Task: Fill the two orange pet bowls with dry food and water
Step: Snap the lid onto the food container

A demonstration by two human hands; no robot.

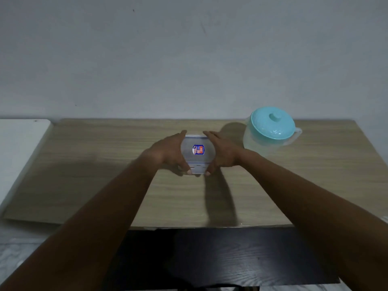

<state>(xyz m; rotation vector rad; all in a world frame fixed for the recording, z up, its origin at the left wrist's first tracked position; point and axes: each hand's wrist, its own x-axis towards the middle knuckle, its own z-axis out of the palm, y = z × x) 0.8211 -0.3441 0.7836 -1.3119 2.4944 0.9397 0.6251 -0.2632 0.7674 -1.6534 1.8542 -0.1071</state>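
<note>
Now both your arms reach out over the wooden tabletop (273,185), and your hands meet at its centre around a clear plastic food container (197,156). Your left hand (168,153) cups the container's 9 o'clock side, fingers curled along the wall and thumb tip at the near edge; your right hand (223,153) mirrors it on the 3 o'clock side, so the box is gripped between both palms. A blue and red label (198,149) shows on the container's lid, and a latch flap (198,168) sits at its 6 o'clock edge between your thumbs. Whether the container rests on the table or is lifted just above it is unclear, and its contents cannot be made out. At about 2 o'clock from your hands, near but apart, stands a translucent water pitcher (262,141) with a teal lid (273,122). At 9 o'clock, beyond the table's end, lies a white surface (19,148). A grey wall (189,59) fills 12 o'clock.
</note>
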